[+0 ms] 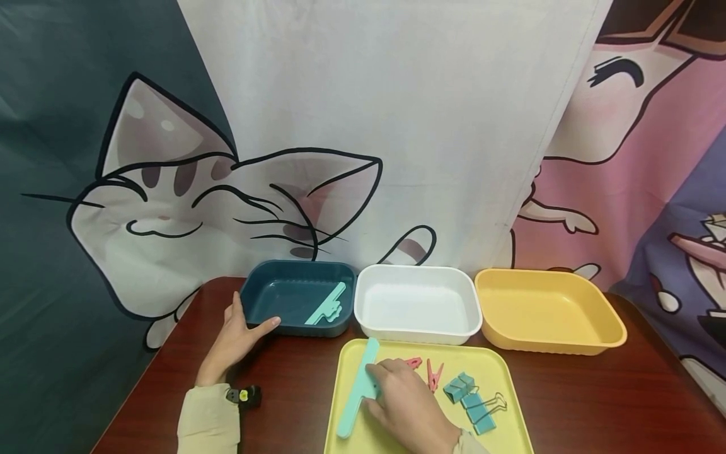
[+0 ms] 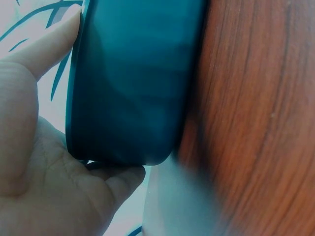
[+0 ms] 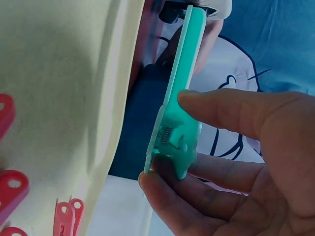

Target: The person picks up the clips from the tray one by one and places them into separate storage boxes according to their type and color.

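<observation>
My right hand (image 1: 409, 403) pinches a long mint-green bag clip (image 1: 358, 391) between thumb and fingertips, held up over the pale yellow tray (image 1: 513, 403). The right wrist view shows the spring of this clip (image 3: 184, 73) near the fingers. A similar mint-green clip (image 1: 328, 305) lies inside the dark teal bin (image 1: 283, 330). Around the near left corner of that bin spreads my left hand (image 1: 235, 337), its thumb along the front and fingers extended up the left side. In the left wrist view, the thumb (image 2: 61, 42) meets the rim.
On the tray lie pink clothespins (image 1: 434, 376), partly behind my right hand, and teal binder clips (image 1: 476, 403). A white bin (image 1: 420, 336) and a yellow bin (image 1: 550, 343) stand in a row right of the teal one. A printed curtain (image 1: 397, 126) hangs behind the brown table (image 1: 289, 403).
</observation>
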Demonstrator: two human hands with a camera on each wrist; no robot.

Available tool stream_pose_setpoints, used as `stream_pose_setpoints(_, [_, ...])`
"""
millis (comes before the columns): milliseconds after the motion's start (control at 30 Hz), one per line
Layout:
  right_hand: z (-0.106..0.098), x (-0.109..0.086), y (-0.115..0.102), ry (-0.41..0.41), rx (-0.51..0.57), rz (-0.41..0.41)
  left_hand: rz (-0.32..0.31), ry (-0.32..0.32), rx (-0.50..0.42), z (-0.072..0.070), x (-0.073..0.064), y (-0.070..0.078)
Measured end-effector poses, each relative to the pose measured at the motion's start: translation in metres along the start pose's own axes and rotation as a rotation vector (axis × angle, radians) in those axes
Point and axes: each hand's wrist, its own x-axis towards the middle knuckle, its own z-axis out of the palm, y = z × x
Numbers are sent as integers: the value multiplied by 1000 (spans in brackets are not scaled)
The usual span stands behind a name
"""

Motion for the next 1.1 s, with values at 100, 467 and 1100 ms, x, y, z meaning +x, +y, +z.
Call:
stream_pose_setpoints(100, [-1, 3, -1, -5, 9, 5, 0, 0, -2, 0, -1, 0])
stream_pose_setpoints(467, [1, 16, -9, 13, 15, 17, -4, 0, 15, 0, 1, 0])
stream_pose_setpoints(1100, [6, 31, -18, 87, 26, 10, 5, -2, -20, 0, -1, -1])
